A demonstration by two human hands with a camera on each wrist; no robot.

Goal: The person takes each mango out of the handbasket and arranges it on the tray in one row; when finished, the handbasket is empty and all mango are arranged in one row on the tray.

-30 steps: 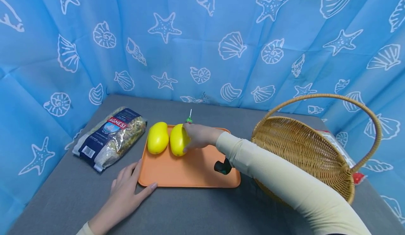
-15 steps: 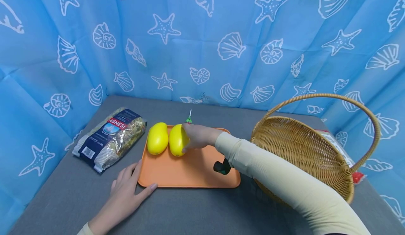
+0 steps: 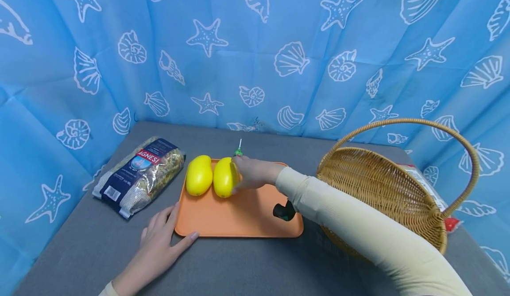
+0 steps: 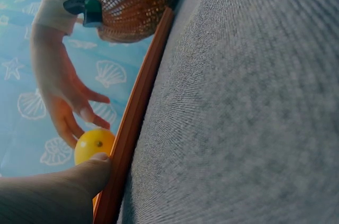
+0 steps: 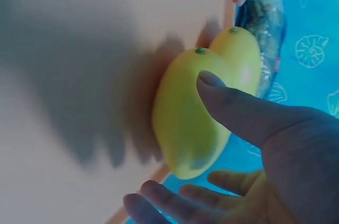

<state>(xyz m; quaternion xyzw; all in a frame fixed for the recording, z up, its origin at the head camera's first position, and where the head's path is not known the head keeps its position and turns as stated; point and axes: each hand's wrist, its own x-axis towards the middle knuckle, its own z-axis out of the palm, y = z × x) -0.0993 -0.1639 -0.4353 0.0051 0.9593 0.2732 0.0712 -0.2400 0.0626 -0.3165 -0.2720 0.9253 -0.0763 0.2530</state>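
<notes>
On the smooth orange rectangular tray in front of me lie two glossy yellow mango-shaped fruits, side by side toward its far left corner: a left-hand one and a right-hand one. In the right wrist view each shows one small green stem end.

My right hand is at the right-hand fruit, released, not grasping it: the thumb crosses in front of its yellow side and the four fingers are spread apart from one another. Whether the thumb touches the skin I cannot tell. My left hand is relaxed, clenched on nothing, its fingers stretched out at the tray's near left corner and its thumb against the near rim.

One small green piece with a thin white stick shows beyond my right hand, partly hidden by it. One dark object sits under my cream-coloured right sleeve.

To the left, one clear and navy plastic packet lies on the grey cloth-covered table, its red label reading AGNESI. To the right stands one brown woven wicker basket with one arched handle; behind it, one white-and-red packet is partly hidden.
</notes>
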